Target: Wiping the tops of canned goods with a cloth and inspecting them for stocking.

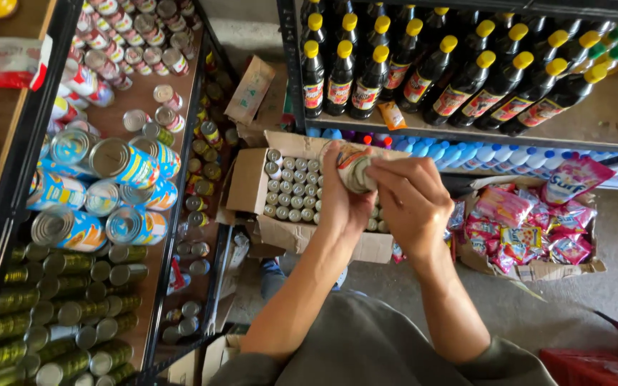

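Item: small tin can [355, 168] with a printed paper label, held in front of you above the open cardboard box [248, 182] of like cans on the floor.

Location: between both hands. Your left hand [343, 196] wraps the can's body from below and behind, fingers closed firm about it. Your right hand [409, 200] lies over its right side, fingers curled against the label and end; how tightly it presses cannot be told.

Handling, as judged: a rigid metal wall, so it should take a firm squeeze without harm. Probably dense for its size if full. The paper label gives fair grip; the bare metal ends would be slicker. Not fragile, though a drop could dent the rim. Best hold: around the cylinder's middle, palm on the label, as your left hand has it.

Orientation: the can is tipped off upright. Its long axis appears to run from lower left to upper right, one round end turned partly toward you; the far end is hidden by your right fingers.

Nearby: dark bottles with yellow caps [366, 71] on the shelf behind; pink sachet packs [523, 221] in a box to the right; stacked larger cans [109, 186] on the left shelving.
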